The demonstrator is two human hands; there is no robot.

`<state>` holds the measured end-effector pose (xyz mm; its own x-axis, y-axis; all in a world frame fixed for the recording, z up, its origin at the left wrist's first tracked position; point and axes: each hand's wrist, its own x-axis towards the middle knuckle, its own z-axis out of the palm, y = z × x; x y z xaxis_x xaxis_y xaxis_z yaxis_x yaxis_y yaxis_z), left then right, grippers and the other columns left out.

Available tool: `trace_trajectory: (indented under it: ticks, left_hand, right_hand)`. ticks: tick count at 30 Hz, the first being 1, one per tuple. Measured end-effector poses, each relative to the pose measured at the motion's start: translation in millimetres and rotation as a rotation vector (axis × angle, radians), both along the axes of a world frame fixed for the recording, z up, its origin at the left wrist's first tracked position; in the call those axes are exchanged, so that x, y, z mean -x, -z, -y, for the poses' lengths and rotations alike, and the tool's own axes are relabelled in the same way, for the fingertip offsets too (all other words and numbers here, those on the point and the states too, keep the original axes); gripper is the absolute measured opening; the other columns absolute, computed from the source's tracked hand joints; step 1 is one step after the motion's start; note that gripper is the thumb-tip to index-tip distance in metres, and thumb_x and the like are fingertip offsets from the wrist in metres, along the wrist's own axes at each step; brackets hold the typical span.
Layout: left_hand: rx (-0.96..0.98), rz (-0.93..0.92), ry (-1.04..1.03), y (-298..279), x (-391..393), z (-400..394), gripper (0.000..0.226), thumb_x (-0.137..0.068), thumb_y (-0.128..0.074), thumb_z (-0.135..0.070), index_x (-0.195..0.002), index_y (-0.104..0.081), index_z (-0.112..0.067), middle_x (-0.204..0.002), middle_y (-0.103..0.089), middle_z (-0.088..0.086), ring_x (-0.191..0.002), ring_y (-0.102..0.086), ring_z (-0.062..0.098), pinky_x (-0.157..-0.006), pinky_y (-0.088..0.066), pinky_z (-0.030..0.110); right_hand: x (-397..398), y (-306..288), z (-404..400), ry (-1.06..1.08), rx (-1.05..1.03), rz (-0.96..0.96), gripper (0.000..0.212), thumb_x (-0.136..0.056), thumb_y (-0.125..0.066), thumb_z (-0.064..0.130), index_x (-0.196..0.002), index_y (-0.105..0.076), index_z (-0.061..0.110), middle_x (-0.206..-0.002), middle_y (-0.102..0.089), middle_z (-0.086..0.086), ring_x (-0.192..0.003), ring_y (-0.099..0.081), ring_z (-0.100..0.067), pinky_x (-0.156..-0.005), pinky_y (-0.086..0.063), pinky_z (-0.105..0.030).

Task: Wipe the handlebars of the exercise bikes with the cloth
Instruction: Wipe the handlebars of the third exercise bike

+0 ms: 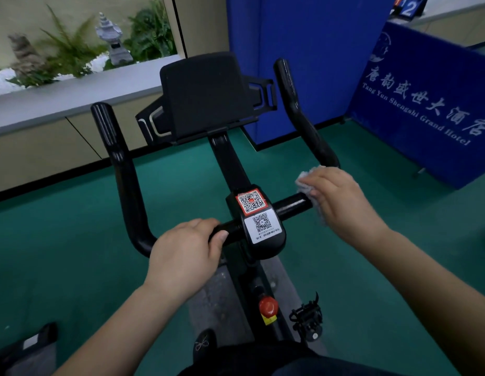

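A person is leaning over an exercise bike (252, 267), whose glossy black tubular handlebar (290, 206) is running crosswise, left to right, then bending at each end into two long horns that are pointing forward and up, away from the person. The left hand (185, 256) is curling around the crossbar just left of the centre clamp, thumb over the top, grasping the smooth tube. The right hand (341, 202) is wrapping a pale grey, fuzzy cloth (307, 183) around the bar at the right-hand bend, fingers folding over the cloth and pressing it to the tube; the frayed edge of the cloth is showing above and below the knuckles. Two square code stickers (256, 215), one red-bordered and one white, are sitting on the rounded black clamp housing. A flat, matte black tablet holder (206, 96) is standing on the stem ahead. A red knob (268, 306) is sitting lower on the frame, near a black pedal (307, 317), above green floor (59, 240)
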<state>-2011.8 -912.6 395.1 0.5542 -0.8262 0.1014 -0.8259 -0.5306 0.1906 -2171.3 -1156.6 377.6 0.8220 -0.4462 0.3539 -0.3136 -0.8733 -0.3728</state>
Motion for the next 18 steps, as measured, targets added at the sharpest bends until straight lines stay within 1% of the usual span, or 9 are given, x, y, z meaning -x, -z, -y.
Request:
trace_trajectory:
  ticks: [2, 4, 6, 9, 11, 13, 15, 17, 18]
  left_hand:
    - [-0.003, 0.007, -0.009, 1.4, 0.5, -1.1, 0.047, -0.086, -0.025, -0.051, -0.097, -0.065, -0.029, -0.081, -0.068, -0.008, -0.074, -0.064, 0.021, -0.055, -0.042, 0.028]
    - [0.002, 0.004, -0.019, 2.0, 1.0, -2.2, 0.046, -0.087, -0.026, -0.051, -0.097, -0.065, -0.029, -0.081, -0.068, -0.008, -0.074, -0.064, 0.021, -0.055, -0.043, 0.029]
    - [0.004, 0.005, -0.02, 1.9, 1.7, -1.6, 0.045, -0.087, -0.027, -0.05, -0.098, -0.065, -0.028, -0.081, -0.068, -0.008, -0.073, -0.063, 0.02, -0.055, -0.045, 0.029]
    - [-0.006, 0.025, -0.011, 1.4, 2.1, 0.5, 0.044, -0.087, -0.028, -0.049, -0.097, -0.065, -0.028, -0.079, -0.067, -0.008, -0.07, -0.064, 0.02, -0.053, -0.046, 0.029]
    - [-0.013, 0.033, -0.008, 0.9, 0.8, 0.9, 0.043, -0.087, -0.029, -0.049, -0.095, -0.065, -0.028, -0.078, -0.068, -0.009, -0.069, -0.064, 0.02, -0.051, -0.046, 0.029]
    - [-0.015, 0.042, -0.004, 0.8, -0.3, 0.3, 0.041, -0.087, -0.03, -0.048, -0.094, -0.065, -0.028, -0.077, -0.068, -0.009, -0.068, -0.065, 0.02, -0.05, -0.046, 0.028]
    - [-0.006, 0.032, -0.005, 0.0, -1.8, 0.0, 0.04, -0.087, -0.03, -0.049, -0.095, -0.065, -0.03, -0.08, -0.068, -0.011, -0.07, -0.065, 0.019, -0.05, -0.046, 0.028]
    - [0.004, 0.019, -0.003, 0.2, -2.9, -0.3, 0.041, -0.087, -0.029, -0.051, -0.096, -0.064, -0.032, -0.082, -0.068, -0.012, -0.072, -0.065, 0.018, -0.051, -0.044, 0.028]
    - [0.007, 0.017, -0.002, 0.5, -3.3, -0.3, 0.041, -0.087, -0.029, -0.051, -0.096, -0.063, -0.033, -0.082, -0.068, -0.012, -0.072, -0.065, 0.018, -0.051, -0.044, 0.027]
  right_hand:
    - [-15.3, 2.7, -23.7, -0.025, -0.019, 0.039, 0.034, -0.094, -0.043, 0.024, -0.112, -0.068, 0.01, -0.109, -0.069, -0.006, -0.105, -0.061, -0.03, -0.097, -0.045, -0.048]
    - [-22.5, 8.6, -46.7, -0.073, -0.035, 0.038, 0.034, -0.094, -0.044, 0.022, -0.117, -0.066, 0.01, -0.114, -0.066, -0.005, -0.111, -0.056, -0.025, -0.104, -0.038, -0.042]
    - [-19.9, 9.0, -48.8, -0.146, -0.024, 0.019, 0.036, -0.094, -0.044, 0.021, -0.124, -0.061, 0.011, -0.121, -0.063, -0.004, -0.117, -0.052, -0.023, -0.105, -0.033, -0.036]
    - [-9.3, 10.7, -19.0, -0.262, 0.044, -0.047, 0.037, -0.094, -0.051, 0.023, -0.13, -0.056, 0.017, -0.13, -0.058, 0.001, -0.119, -0.054, -0.022, -0.101, -0.04, -0.044]
    - [-2.1, 7.9, 4.3, -0.267, 0.072, -0.04, 0.038, -0.093, -0.053, 0.024, -0.129, -0.057, 0.016, -0.129, -0.059, 0.0, -0.117, -0.056, -0.024, -0.098, -0.044, -0.046]
    - [5.5, 2.7, 20.6, -0.24, 0.087, -0.012, 0.036, -0.092, -0.053, 0.022, -0.126, -0.061, 0.011, -0.124, -0.062, -0.004, -0.113, -0.058, -0.026, -0.098, -0.044, -0.044]
    - [12.4, -2.1, 32.8, -0.228, 0.109, -0.009, 0.034, -0.091, -0.054, 0.018, -0.122, -0.063, 0.007, -0.118, -0.064, -0.007, -0.11, -0.057, -0.026, -0.101, -0.043, -0.036]
    - [15.5, -7.3, 43.9, -0.198, 0.111, -0.021, 0.032, -0.09, -0.057, 0.012, -0.121, -0.064, 0.006, -0.116, -0.064, -0.01, -0.11, -0.055, -0.025, -0.103, -0.037, -0.021]
    - [15.5, -10.0, 48.4, -0.171, 0.112, -0.025, 0.033, -0.088, -0.057, 0.009, -0.12, -0.064, 0.005, -0.116, -0.064, -0.011, -0.11, -0.054, -0.025, -0.102, -0.034, -0.016]
